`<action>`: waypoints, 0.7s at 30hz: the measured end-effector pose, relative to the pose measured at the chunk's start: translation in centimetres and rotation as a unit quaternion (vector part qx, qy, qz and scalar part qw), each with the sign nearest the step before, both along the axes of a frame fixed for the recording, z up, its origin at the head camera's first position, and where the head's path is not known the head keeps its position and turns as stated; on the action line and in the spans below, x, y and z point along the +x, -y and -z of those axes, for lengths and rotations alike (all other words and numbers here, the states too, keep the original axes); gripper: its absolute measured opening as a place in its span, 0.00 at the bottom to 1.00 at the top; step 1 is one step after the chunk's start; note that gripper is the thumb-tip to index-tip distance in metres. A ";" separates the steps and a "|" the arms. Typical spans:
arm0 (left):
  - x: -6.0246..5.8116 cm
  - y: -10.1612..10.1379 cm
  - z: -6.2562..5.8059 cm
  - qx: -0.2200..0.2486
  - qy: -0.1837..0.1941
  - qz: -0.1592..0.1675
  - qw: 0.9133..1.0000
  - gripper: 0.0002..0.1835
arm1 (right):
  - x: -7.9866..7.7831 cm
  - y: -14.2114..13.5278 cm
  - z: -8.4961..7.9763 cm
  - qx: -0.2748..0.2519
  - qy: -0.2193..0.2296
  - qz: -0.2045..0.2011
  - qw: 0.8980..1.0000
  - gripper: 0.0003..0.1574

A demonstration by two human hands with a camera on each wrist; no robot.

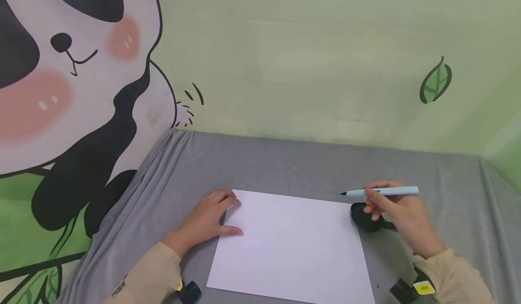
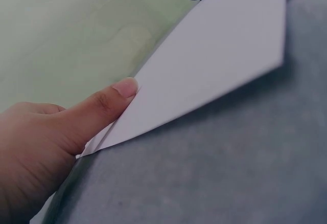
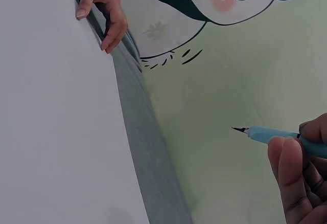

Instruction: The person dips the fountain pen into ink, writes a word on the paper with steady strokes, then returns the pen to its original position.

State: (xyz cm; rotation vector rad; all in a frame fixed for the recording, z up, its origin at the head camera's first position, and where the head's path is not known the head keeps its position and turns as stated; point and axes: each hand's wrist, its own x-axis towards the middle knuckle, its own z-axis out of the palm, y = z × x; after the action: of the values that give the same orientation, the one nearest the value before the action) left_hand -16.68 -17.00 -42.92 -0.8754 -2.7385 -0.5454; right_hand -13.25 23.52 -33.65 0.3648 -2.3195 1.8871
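A sheet of white paper [image 1: 291, 245] lies on the grey cloth. My left hand [image 1: 207, 220] rests at its left edge, thumb and fingertips touching the sheet; in the left wrist view the thumb [image 2: 97, 111] presses the paper near a slight crease. In my right hand [image 1: 400, 213] is a light blue pen [image 1: 390, 191], pinched between thumb and fingers. Its dark pointed nib [image 3: 239, 129] faces left, above the far right part of the sheet and apart from it. Below the right fingers, a rounded black object [image 1: 363, 217] sits at the paper's far right corner, partly hidden.
Grey cloth [image 1: 285, 159] covers the table and falls in folds at the left. Behind it stands a pale green wall [image 1: 305, 68] with a painted panda [image 1: 89, 105] and a leaf [image 1: 436, 83]. Small black devices [image 1: 403, 290] are strapped at both wrists.
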 end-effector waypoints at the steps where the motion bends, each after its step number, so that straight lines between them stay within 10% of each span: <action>1: 0.0 0.0 0.0 0.000 0.001 0.000 1.000 0.33 | 0.0 0.2 0.0 0.003 0.000 -0.001 1.000 0.04; 21: 0.0 0.2 0.3 0.013 -0.033 0.012 0.999 0.34 | -0.5 5.0 1.7 -0.013 0.036 -0.036 0.999 0.07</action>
State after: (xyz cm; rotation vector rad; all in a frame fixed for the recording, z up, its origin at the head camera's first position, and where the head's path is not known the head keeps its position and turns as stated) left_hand -16.66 -17.18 -43.18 -0.9046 -2.6588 -0.5459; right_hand -13.75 18.53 -35.30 0.3900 -2.3547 1.9944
